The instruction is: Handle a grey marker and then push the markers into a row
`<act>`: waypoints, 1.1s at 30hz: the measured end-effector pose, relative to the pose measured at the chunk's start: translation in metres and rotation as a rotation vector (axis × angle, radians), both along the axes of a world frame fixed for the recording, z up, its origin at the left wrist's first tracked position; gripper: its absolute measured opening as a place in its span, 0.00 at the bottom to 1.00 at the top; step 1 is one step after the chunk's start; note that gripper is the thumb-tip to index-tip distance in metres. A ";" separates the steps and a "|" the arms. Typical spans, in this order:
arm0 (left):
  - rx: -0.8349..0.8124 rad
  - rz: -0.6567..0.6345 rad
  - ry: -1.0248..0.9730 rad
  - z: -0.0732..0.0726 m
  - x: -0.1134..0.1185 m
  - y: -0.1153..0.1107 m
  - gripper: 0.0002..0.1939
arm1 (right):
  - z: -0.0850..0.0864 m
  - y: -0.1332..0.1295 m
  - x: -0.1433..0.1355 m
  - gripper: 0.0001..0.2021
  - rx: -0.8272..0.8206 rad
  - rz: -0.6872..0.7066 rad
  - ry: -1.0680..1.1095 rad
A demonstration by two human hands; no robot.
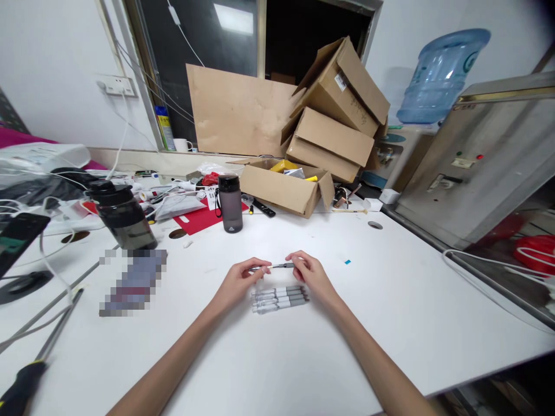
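A slim pen (pixel 281 266) with a grey grip is held level between my two hands, just above the white table (pixel 368 346). My left hand (pixel 243 280) pinches its left end between thumb and fingers. At the grey end, my right hand (pixel 310 274) closes its fingertips on the same pen. Several similar pens (pixel 277 299), white with grey grips and clear parts, lie side by side on the table just below my hands. My fingers hide both ends of the held pen.
A dark drink bottle (pixel 231 205) stands beyond my hands; a larger black-lidded bottle (pixel 124 216) is at left. A screwdriver (pixel 47 346) lies at the left edge. An open cardboard box (pixel 281 188) and a black remote (pixel 263 207) sit at the back. A metal cabinet (pixel 472 156) borders the right.
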State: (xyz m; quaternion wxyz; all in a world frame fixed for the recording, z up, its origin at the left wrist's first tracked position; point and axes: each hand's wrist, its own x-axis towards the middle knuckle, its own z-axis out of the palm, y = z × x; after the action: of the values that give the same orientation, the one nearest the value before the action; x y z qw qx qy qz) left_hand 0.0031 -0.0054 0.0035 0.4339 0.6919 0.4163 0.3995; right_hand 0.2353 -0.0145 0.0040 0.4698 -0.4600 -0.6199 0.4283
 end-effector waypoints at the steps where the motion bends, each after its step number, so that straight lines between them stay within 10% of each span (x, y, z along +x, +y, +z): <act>1: -0.001 0.000 -0.002 0.000 0.000 0.000 0.14 | 0.000 0.000 0.000 0.15 0.003 0.006 0.003; 33: -0.026 -0.012 -0.008 0.002 0.002 -0.002 0.14 | 0.001 -0.001 0.001 0.14 -0.012 0.076 -0.016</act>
State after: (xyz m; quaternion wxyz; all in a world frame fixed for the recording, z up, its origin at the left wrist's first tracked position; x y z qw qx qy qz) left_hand 0.0055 -0.0078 0.0052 0.4467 0.6872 0.4156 0.3943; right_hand 0.2366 -0.0151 0.0048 0.4453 -0.4423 -0.6381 0.4461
